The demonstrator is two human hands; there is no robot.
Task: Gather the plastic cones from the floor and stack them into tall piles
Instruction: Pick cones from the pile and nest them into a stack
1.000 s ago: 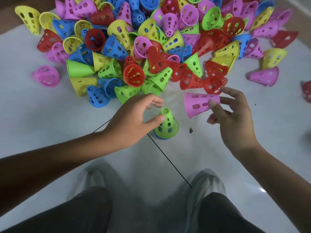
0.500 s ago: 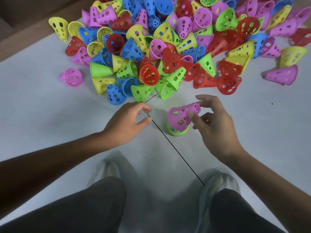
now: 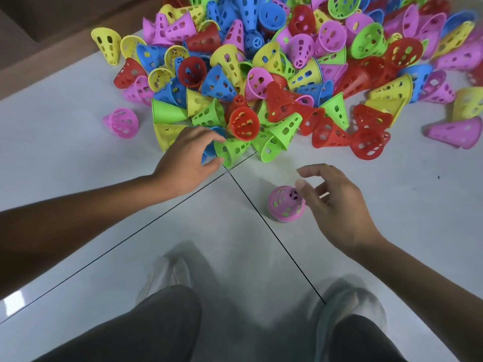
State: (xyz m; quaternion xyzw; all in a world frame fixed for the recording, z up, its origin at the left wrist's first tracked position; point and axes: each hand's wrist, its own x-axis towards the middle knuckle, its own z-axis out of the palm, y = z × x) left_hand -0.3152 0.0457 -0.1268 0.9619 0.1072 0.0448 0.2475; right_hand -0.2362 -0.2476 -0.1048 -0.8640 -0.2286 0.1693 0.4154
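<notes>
A short stack [image 3: 285, 205] stands upright on the white floor, a pink perforated cone on top with green showing through its holes. My right hand [image 3: 332, 202] hovers just right of it, fingers spread and loosened, the thumb tip close to the cone's top. My left hand [image 3: 188, 160] reaches into the near edge of the big pile [image 3: 287, 74] of pink, red, yellow, green and blue cones. Its fingers and thumb curve around a blue cone [image 3: 209, 150] next to a lying green cone [image 3: 231, 151]; whether they grip it is unclear.
A lone pink cone [image 3: 121, 123] lies left of the pile, another pink one [image 3: 454, 133] at the far right. A brown raised edge [image 3: 52, 45] borders the floor at the upper left. My knees and shoes [image 3: 347, 307] fill the bottom of the view.
My right hand set the pink cone down over the green one and let go. My left hand moved from beside the stack forward to the pile's edge.
</notes>
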